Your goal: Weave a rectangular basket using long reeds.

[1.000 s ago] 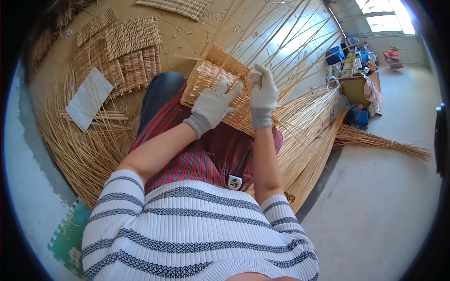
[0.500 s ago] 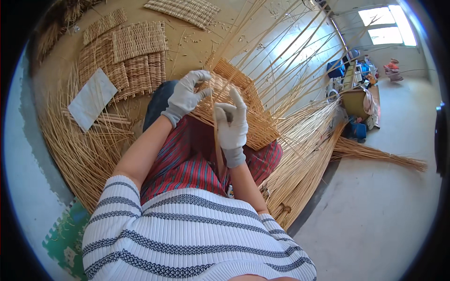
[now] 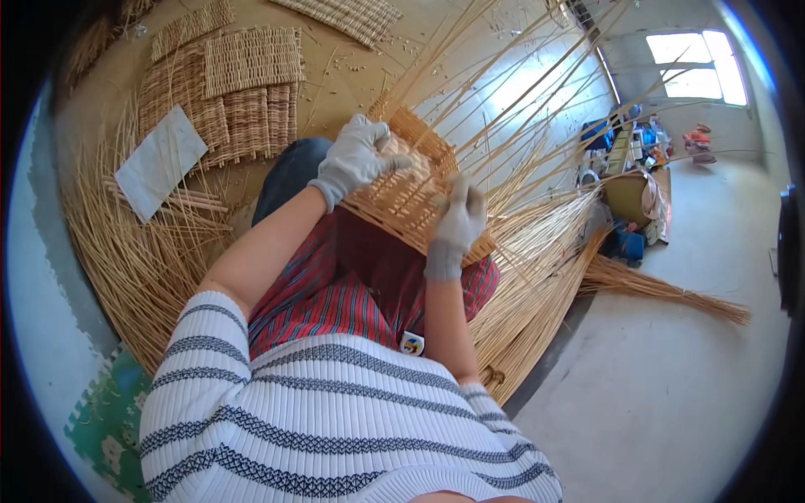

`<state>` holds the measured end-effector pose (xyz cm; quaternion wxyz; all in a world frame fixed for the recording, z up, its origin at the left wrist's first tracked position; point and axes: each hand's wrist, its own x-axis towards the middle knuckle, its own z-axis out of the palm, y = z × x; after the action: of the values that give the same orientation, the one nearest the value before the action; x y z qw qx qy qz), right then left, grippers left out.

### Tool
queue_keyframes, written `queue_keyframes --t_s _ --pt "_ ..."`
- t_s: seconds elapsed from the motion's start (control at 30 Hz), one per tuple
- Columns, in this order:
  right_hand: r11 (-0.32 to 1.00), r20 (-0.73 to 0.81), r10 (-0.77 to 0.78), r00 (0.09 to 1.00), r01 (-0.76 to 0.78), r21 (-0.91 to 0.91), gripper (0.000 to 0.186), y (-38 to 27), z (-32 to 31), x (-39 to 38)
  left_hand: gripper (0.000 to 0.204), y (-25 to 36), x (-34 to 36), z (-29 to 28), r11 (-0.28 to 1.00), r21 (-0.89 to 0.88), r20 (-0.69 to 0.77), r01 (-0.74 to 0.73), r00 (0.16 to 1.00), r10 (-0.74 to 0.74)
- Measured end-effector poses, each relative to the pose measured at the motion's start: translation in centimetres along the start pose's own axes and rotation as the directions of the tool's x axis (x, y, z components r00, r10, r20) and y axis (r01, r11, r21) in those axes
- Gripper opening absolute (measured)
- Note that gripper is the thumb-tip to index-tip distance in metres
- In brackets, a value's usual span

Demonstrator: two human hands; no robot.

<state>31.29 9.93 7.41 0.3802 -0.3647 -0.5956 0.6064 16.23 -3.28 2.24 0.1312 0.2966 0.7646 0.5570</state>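
Observation:
A half-woven wicker basket [image 3: 390, 210] of tan strands rests tilted on my lap, over red striped cloth. Long unwoven stakes [image 3: 503, 109] fan out from it to the upper right. Both hands wear pale gloves with grey cuffs. My left hand [image 3: 356, 159] grips the basket's upper left side, its fingers bent over the weave and the thumb pointing right. At the basket's right side is my right hand [image 3: 459, 222], smeared by motion, with its fingers curled in. Whatever lies between those fingers is hidden.
Woven mats [image 3: 251, 63] lie on the floor at the far left, near a pale flat sheet [image 3: 159, 163]. Loose reeds [image 3: 142, 260] spread to my left, and a large reed bundle [image 3: 537, 277] to my right. Household items [image 3: 629, 168] stand farther off at the right.
My right hand has moved right and slightly down, from the basket's middle to its right side. The strand hanging beside it no longer shows. My left hand has shifted slightly right along the basket.

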Motion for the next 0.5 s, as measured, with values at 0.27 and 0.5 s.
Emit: queue_keyframes --t_s 0.27,0.5 --pt "0.681 0.374 -0.411 0.832 0.552 -0.481 0.058 -4.4 1.6 2.4 0.060 1.7 -0.1 0.1 0.971 0.198 -0.027 0.132 0.991 -0.129" --pt "0.712 0.312 -0.217 0.925 0.368 -0.598 0.051 -2.6 -3.3 -6.5 0.053 -0.5 -1.8 1.1 0.995 0.089 -0.053 0.036 0.998 -0.031"
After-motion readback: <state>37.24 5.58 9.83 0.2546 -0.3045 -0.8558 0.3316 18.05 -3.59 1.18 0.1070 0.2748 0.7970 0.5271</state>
